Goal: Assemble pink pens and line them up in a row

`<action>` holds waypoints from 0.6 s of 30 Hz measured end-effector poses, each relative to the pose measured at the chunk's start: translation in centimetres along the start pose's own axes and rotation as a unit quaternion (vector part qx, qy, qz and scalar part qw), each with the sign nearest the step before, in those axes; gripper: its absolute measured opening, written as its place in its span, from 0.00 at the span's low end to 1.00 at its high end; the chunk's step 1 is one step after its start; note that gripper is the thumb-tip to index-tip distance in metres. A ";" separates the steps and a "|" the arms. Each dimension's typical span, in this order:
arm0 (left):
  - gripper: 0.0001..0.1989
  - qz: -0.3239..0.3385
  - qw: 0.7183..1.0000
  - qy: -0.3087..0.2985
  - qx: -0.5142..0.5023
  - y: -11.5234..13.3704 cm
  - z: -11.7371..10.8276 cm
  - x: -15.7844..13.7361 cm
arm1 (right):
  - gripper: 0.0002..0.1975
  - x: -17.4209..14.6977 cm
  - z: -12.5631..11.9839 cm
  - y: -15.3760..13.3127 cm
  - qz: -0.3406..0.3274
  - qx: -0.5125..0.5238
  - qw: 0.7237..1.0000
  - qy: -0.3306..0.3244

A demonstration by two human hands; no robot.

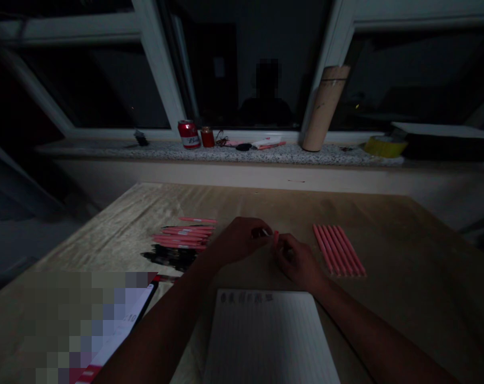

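My right hand (300, 262) is closed, with a small pink pen part (276, 237) pinched upright at its fingertips. Close beside it, my left hand (242, 237) is also closed in a pinch. A small whitish bit shows at its fingertips, too small and dark to name. To the left lies a loose pile of pink pens (185, 236), some with white labels. Black pens or pen parts (172, 257) are heaped just below, partly behind my left forearm. On the right, several pink pens (338, 249) lie side by side in a neat slanted row.
A lined notebook (266, 336) with handwriting at its top lies between my forearms. A lit phone (125, 314) is at the lower left. Along the windowsill (153, 151) stand a red can (189, 134), a red jar (207, 137), a tall tube (325, 109) and yellow tape (385, 146).
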State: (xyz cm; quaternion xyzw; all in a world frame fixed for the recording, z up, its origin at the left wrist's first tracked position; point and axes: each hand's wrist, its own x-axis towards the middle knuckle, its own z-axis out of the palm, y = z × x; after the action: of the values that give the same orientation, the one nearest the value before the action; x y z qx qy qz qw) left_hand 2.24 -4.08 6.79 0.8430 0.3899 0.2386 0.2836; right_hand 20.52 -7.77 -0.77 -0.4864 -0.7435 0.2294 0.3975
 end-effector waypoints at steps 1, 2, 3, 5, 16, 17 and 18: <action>0.10 0.002 1.000 0.009 -0.021 0.1 -0.1 0.0 | 0.08 0.0 0.0 0.0 -0.001 0.001 1.000 0.000; 0.10 0.005 0.999 0.022 -0.043 0.3 -0.2 0.0 | 0.08 0.0 0.0 -0.1 -0.001 0.001 1.000 0.001; 0.11 0.006 0.997 0.038 -0.068 0.4 -0.3 0.0 | 0.08 0.0 0.0 -0.1 -0.001 0.000 1.000 0.002; 0.13 0.000 0.991 0.079 -0.107 0.7 -0.6 -0.1 | 0.08 0.0 0.0 -0.1 0.000 -0.003 1.000 0.003; 0.16 0.010 0.983 0.153 -0.098 1.6 -0.8 -0.2 | 0.10 0.1 -0.1 -0.6 -0.011 -0.009 1.000 -0.007; 0.16 0.007 0.984 0.149 -0.099 1.6 -0.7 -0.1 | 0.10 0.1 -0.1 -0.6 -0.013 -0.010 1.000 -0.008; 0.16 0.006 0.985 0.144 -0.099 1.6 -0.6 -0.1 | 0.10 0.1 -0.1 -0.7 -0.016 -0.011 1.000 -0.008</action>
State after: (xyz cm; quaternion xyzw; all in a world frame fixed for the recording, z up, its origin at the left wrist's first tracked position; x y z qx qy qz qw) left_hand 2.64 -4.87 8.29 0.7697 0.3963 0.3967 0.3052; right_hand 20.26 -7.96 -0.16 -0.4766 -0.7569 0.2191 0.3898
